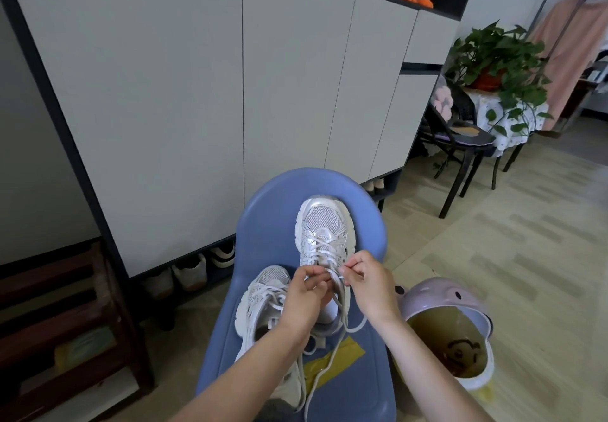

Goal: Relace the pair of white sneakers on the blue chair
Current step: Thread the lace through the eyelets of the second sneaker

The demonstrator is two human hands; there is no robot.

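Sneakers, both white, lie on the blue chair (pixel 263 224), which stands close in front of a tall cabinet of pale doors (pixel 184 85), its curved back rim nearly against them. To the chair's right the floor (pixel 526 250) runs open toward a dark chair (pixel 460 145) and a potted plant (pixel 496 59); a pale purple bin (pixel 444 329) sits just beside the seat's right edge, and a dark wooden shelf (pixel 65 323) stands to the left. The farther sneaker (pixel 324 224) points its toe at the chair back, laces crossed over the lower eyelets. The nearer sneaker (pixel 263 309) lies beside it to the left, partly under the left forearm, close to the seat's left edge. The left hand (pixel 306 293) pinches the lace (pixel 332 349) between thumb and curled fingers at the farther sneaker's upper eyelets. The right hand (pixel 368 283) pinches another part of the lace with thumb and forefinger, just beside the left. The loose end trails down over a strip of yellow tape (pixel 335 360) toward the seat's front edge.
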